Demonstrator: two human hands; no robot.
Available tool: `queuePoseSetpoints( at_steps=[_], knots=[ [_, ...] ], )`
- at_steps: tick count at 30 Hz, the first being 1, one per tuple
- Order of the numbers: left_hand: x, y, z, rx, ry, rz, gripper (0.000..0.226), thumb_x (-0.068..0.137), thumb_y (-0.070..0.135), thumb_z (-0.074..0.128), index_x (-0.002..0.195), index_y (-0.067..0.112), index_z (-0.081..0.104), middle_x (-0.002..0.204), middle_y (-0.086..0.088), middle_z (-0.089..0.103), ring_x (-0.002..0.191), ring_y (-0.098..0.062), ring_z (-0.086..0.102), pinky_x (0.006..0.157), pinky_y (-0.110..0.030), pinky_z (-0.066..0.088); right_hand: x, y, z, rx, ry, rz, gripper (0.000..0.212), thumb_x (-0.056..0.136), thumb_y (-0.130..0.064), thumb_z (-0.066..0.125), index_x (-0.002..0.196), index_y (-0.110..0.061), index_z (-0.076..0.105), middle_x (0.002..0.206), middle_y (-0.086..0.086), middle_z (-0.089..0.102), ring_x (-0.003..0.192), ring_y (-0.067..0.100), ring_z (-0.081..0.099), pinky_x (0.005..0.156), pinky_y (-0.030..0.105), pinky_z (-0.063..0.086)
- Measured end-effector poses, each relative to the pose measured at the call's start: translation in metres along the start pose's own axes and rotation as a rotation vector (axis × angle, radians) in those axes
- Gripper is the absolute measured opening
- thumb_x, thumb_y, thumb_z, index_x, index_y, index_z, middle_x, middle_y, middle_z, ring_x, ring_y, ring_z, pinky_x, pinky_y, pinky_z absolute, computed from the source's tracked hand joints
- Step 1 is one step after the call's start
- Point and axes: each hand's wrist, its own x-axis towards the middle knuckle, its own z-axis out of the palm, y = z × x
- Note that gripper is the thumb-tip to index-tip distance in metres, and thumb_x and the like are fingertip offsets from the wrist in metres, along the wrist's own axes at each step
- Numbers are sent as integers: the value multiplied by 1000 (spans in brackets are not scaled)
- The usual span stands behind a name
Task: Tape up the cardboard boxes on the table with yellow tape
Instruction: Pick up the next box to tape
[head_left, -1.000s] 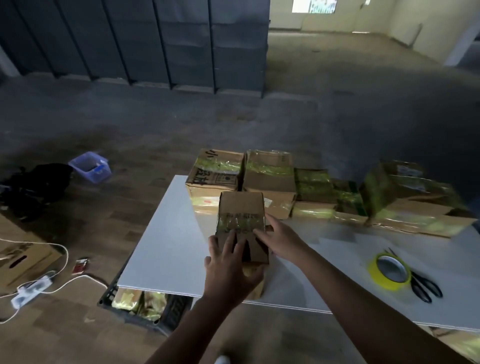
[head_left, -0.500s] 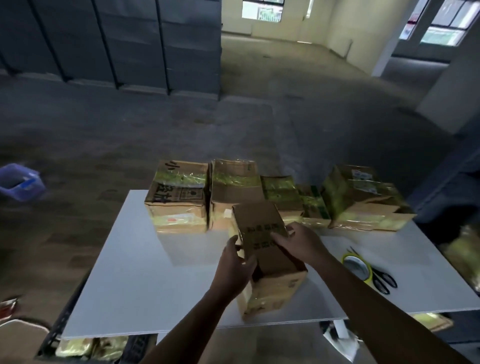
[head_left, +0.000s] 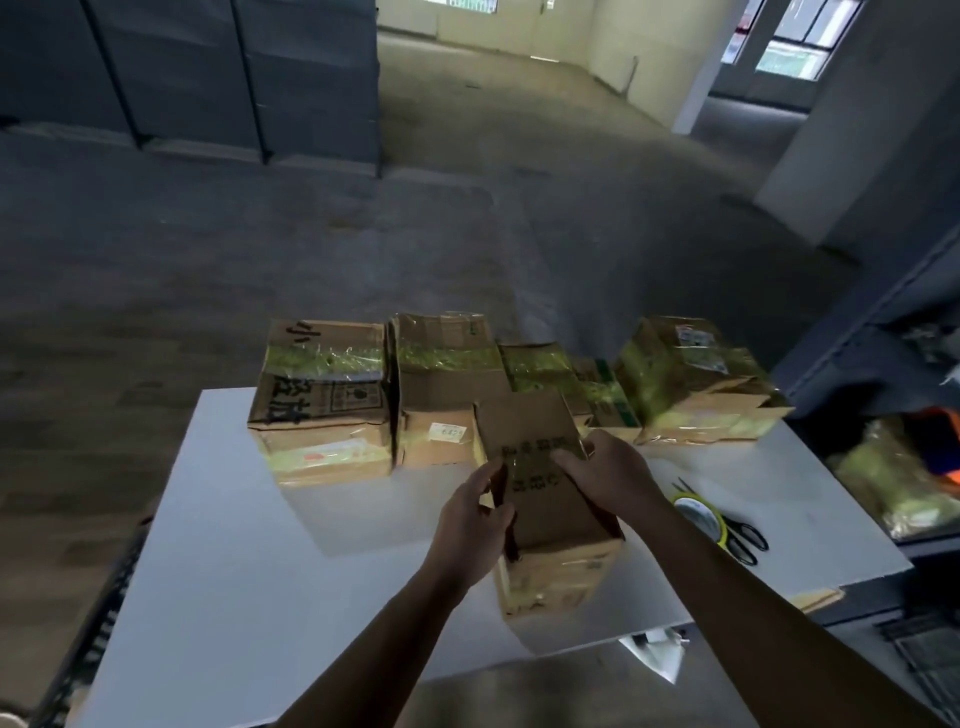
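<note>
Concrete floor stretched beyond the white bench (head_left: 234, 545). The left hand (head_left: 475, 525) gripped the left side of a brown cardboard box (head_left: 545, 499), thumb on top; the right hand (head_left: 605, 470) clasped its upper right edge, fingers curled over the flap. This box stood near the bench's near edge. Taped boxes (head_left: 322, 395) lined the far edge. The yellow tape roll (head_left: 698, 512) and scissors (head_left: 737, 532) lay touching toward the right edge.
</note>
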Motion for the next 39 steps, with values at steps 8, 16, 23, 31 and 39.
queuePoseSetpoints(
  at_steps=[8,16,23,31,39],
  knots=[
    [-1,-16,-34,-7,132,-77,34,94,22,57,124,32,44,121,1,57,98,-11,60,67,-21,54,3,-30,8,155,-95,-308,29,90,-35,58,69,-17,53,64,4,57,63,23,59,55,33,43],
    [10,-17,-64,130,80,-234,53,80,68,57,107,22,59,107,-1,65,93,-13,63,70,-25,54,15,-39,70,203,-316,-327,31,86,-43,66,104,-18,61,96,-3,63,85,11,62,64,22,44],
    [9,-44,-82,-51,57,-366,37,93,45,54,111,13,60,106,-3,66,101,-18,61,72,-25,46,29,29,85,112,-311,134,96,68,-71,67,139,-14,37,137,16,43,121,32,48,91,39,46],
    [10,-75,-56,-131,178,-526,18,95,21,57,97,8,69,91,-10,73,91,-26,68,79,-38,55,21,47,88,254,-401,65,53,92,-53,52,128,-14,49,110,3,65,88,15,63,66,26,48],
    [14,-72,-39,390,415,-366,36,90,26,62,121,7,60,102,-6,69,81,-15,60,59,-25,43,21,50,80,359,-472,167,41,95,-49,47,86,-13,64,85,5,66,76,18,61,65,28,44]
  ],
)
